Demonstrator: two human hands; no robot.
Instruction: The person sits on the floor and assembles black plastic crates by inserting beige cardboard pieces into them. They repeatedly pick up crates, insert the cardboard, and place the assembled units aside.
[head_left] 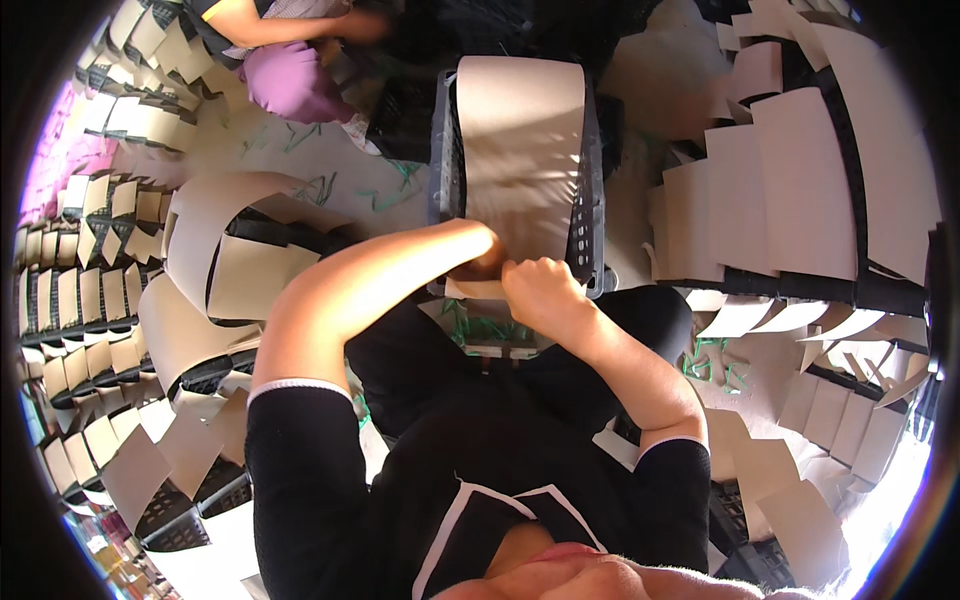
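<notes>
In front of me stands a dark plastic crate (445, 165) with slotted walls. A long tan paper sheet (522, 125) lies lengthwise over it, its far end curving over the far rim and striped shadows on its surface. My left hand (482, 262) bends down at the crate's near end, in deep shadow, its fingers hidden. Close beside it my right hand (545, 295) is closed, knuckles up, at the near edge of the sheet. What lies inside its fingers is hidden. Below both hands a short tan flap (475, 290) shows at the crate's near end.
Stacked crates with tan sheets (810, 190) rise at the right. More sheet-covered crates (255, 275) crowd the left. Green strap scraps (395, 180) litter the floor. At the far left another person's arm (285, 32) and purple-clothed leg (290, 85) show beside a black crate.
</notes>
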